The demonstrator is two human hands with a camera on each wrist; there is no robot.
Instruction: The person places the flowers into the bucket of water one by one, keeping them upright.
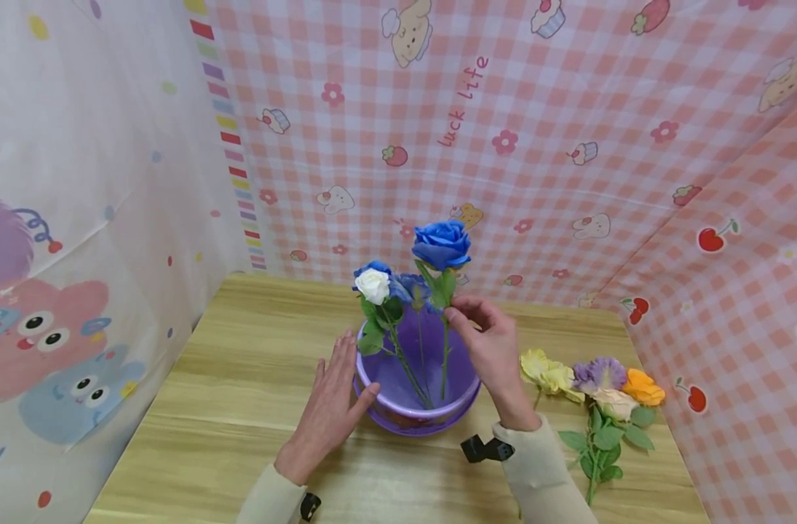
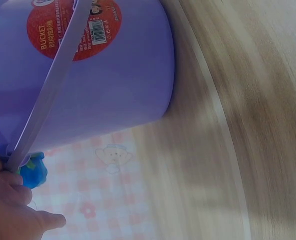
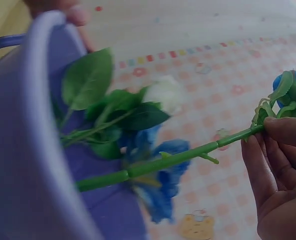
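Note:
A purple bucket [image 1: 405,420] stands on the wooden table, a red label [image 2: 95,30] on its side in the left wrist view. My right hand [image 1: 493,346] pinches the green stem [image 3: 187,156] of a blue rose [image 1: 442,245] between thumb and fingers, high up under the bloom. That stem reaches down into the bucket. Against the bucket's left rim rests my left hand [image 1: 332,397], its fingers straight. Inside the bucket lean a white rose [image 1: 373,286] with green leaves and a blue flower [image 3: 160,175]. Another blue bloom shows partly behind the white rose.
Right of the bucket, several flowers lie on the table [image 1: 241,393]: a yellow one [image 1: 549,372], a purple one [image 1: 597,372], an orange one [image 1: 643,387] and a cream one [image 1: 614,405]. Patterned cloth [image 1: 372,196] hangs behind and at both sides.

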